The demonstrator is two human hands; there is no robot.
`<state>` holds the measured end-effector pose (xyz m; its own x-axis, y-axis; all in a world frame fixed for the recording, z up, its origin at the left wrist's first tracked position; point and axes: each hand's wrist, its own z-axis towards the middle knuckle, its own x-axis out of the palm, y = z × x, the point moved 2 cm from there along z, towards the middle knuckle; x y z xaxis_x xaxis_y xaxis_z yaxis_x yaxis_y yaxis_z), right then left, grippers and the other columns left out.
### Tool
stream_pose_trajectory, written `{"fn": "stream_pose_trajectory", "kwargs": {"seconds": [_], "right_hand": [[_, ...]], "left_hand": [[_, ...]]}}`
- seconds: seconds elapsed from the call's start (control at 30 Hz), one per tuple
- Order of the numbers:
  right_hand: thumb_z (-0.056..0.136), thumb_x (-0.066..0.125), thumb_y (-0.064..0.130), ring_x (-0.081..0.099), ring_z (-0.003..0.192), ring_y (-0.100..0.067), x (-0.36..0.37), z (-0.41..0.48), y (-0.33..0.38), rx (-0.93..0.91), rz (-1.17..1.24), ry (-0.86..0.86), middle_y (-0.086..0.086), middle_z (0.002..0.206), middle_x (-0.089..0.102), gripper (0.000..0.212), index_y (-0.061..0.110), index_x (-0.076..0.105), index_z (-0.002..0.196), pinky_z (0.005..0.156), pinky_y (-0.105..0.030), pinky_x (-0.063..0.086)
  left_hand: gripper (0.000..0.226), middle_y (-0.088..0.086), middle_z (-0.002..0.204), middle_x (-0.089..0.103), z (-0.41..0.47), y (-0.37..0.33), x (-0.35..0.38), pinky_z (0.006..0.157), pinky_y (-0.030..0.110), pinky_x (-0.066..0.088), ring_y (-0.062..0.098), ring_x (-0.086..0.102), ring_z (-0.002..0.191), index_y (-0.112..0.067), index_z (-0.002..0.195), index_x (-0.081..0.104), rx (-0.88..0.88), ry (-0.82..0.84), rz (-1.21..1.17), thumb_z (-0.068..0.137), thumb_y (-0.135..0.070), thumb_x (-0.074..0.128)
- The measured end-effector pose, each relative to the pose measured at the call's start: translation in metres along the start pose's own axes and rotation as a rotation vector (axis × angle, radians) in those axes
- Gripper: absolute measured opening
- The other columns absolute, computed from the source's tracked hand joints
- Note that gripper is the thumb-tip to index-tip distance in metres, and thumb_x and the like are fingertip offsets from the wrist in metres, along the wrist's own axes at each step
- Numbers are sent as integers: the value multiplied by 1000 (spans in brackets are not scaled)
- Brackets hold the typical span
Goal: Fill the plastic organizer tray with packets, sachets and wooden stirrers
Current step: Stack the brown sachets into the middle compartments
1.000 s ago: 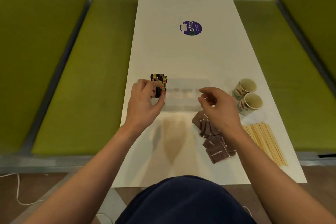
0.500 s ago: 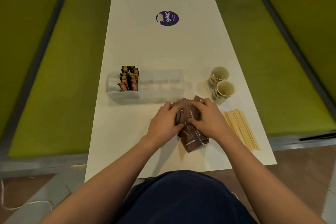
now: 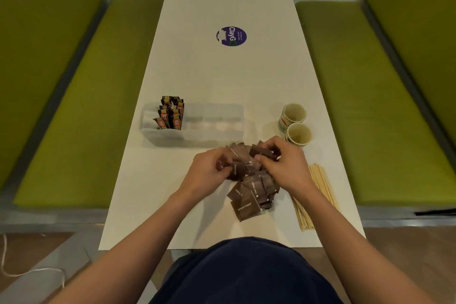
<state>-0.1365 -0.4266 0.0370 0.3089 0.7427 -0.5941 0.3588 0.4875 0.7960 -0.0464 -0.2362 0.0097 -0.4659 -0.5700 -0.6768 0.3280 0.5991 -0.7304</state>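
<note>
A clear plastic organizer tray (image 3: pixel 217 111) stands on the white table, with several dark orange-printed packets (image 3: pixel 171 113) upright in a left compartment. In front of it lies a pile of brown sugar sachets (image 3: pixel 249 195). My left hand (image 3: pixel 209 173) grips a few sachets at the pile's left side. My right hand (image 3: pixel 283 165) pinches a sachet at the pile's top right. A bundle of wooden stirrers (image 3: pixel 318 195) lies flat to the right of the pile, partly under my right forearm.
Two paper cups (image 3: pixel 294 123) stand just right of the tray, close to my right hand. A round purple sticker (image 3: pixel 231 36) marks the far table middle. Green benches (image 3: pixel 81 96) flank the table on both sides.
My left hand left the packets in the tray and joined my right hand at the sachet pile. Both hands now lift sachets slightly off the pile.
</note>
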Motion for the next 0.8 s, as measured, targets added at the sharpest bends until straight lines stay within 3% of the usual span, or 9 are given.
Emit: {"fn": "stream_pose_trajectory", "kwargs": {"seconds": [0.13,0.2,0.27,0.33,0.43,0.7,0.8], "right_hand": [[86,80,18,63,80,-2,-3,1,12,-33,200,-58,14,82,71,14,29,71,88,67,-15,48],[89,78,21,65,82,-2,0,4,19,-47,253,-60,17,84,72,11,30,74,92,71,-16,49],[91,76,22,66,86,-3,5,6,28,-70,279,-63,20,87,72,11,33,75,95,75,-18,49],[91,75,22,66,89,-4,11,9,36,-90,311,-87,18,89,73,12,33,76,98,78,-23,51],[91,76,20,67,91,-5,18,11,43,-116,321,-136,14,92,73,12,31,76,96,80,-29,54],[92,73,19,66,94,-3,25,15,47,-134,268,-202,18,95,71,30,48,69,89,84,-31,54],[93,73,20,66,94,-4,26,18,53,-176,190,-182,18,95,70,23,42,72,92,83,-34,56]], "left_hand": [[22,-17,89,70,2,-2,-33,64,28,58,1,64,81,-31,100,74,-32,-101,-126,87,-14,75],[20,-18,92,70,12,-3,-58,70,25,58,-2,64,82,-27,107,77,-2,-184,-68,89,-17,74],[18,-16,89,69,27,-4,-86,74,8,48,-6,62,77,-22,106,78,17,-271,19,90,-18,73],[16,-13,86,71,42,-4,-111,71,10,46,-2,62,73,-24,104,78,13,-311,117,90,-20,71],[17,-10,86,75,62,2,-130,71,32,56,13,67,76,-31,103,76,-36,-267,216,91,-24,66],[24,-1,93,72,93,8,-126,57,28,38,23,63,86,-29,106,76,-65,-53,529,91,-25,57],[24,0,100,64,100,7,-127,60,31,38,24,55,100,-25,103,77,-3,-34,655,92,-22,57]]}}
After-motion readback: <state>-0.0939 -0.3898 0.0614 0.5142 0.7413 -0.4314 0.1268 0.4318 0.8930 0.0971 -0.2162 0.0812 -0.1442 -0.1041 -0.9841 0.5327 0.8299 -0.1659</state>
